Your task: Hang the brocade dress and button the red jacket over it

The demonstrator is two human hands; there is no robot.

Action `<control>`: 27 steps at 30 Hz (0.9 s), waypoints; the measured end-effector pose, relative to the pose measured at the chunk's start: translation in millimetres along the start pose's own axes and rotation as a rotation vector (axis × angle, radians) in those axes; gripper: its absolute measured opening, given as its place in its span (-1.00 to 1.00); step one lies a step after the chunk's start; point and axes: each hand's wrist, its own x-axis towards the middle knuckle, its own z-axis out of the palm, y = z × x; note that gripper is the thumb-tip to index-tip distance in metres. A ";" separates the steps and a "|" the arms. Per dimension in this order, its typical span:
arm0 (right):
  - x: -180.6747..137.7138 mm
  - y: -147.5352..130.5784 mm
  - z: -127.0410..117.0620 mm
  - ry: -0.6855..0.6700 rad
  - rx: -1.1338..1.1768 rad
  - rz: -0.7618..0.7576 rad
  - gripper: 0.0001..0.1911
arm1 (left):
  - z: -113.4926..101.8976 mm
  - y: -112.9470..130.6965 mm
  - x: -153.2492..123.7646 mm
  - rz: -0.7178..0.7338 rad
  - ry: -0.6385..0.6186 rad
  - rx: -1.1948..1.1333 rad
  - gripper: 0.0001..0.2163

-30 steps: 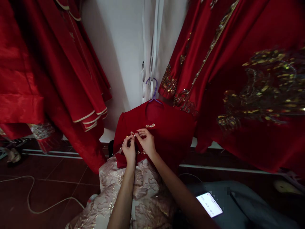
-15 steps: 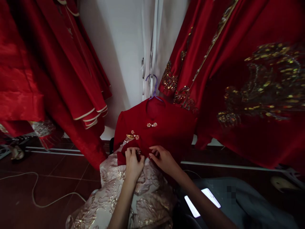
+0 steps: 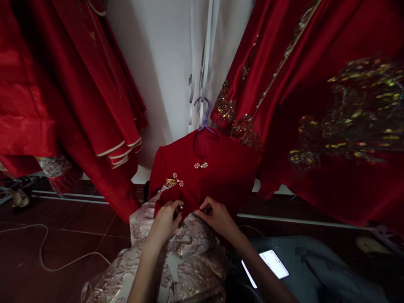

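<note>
Head view is showing me both hands meeting at the lower edge of the red top [image 3: 221, 176], which is hanging on a purple hanger [image 3: 204, 115] by the white wall [image 3: 164, 63] and draping over a pale brocade skirt [image 3: 189, 261]. I'm holding the left hand [image 3: 162, 223] with its fingers [image 3: 174, 207] curled shut on the flap's hem, pinching cloth right beside a small pearl fastening [image 3: 180, 206]. The right hand [image 3: 221, 219] is pinching the facing edge, fingertips nearly together. Whether the matching half is under them I cannot tell, as it is too small.

To my eye this is going well if I'm bringing the two edges together level, in line with the gold tassel clasp [image 3: 173, 182] and the pearl clasp [image 3: 201, 165] above, which both look joined. I'm judging that a sideways draw is better than a downward tug, since the top is hanging only from that thin hook. I'm also thinking the brocade underneath needs to be staying clear of the pinch, so that only red cloth is getting caught. A lit phone [image 3: 274, 264] is lying near my right forearm, apart from the work.
</note>
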 end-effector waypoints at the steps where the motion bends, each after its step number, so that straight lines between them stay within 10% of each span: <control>1: 0.5 2.0 -1.3 0.012 0.025 0.030 -0.82 | -2.0 1.1 3.7 -0.001 -0.007 0.017 -0.72; 9: 10.5 11.7 -19.5 0.131 0.438 0.232 -0.66 | 5.6 -4.1 20.7 0.077 -0.010 0.098 -0.89; 16: 20.7 -23.9 -22.2 0.033 0.686 0.250 -0.58 | 11.1 16.5 30.0 -0.039 0.369 -0.178 -0.84; 27: 29.0 9.1 80.2 0.394 0.671 0.080 -0.71 | 52.6 -6.9 32.2 -0.277 0.463 -0.878 -0.80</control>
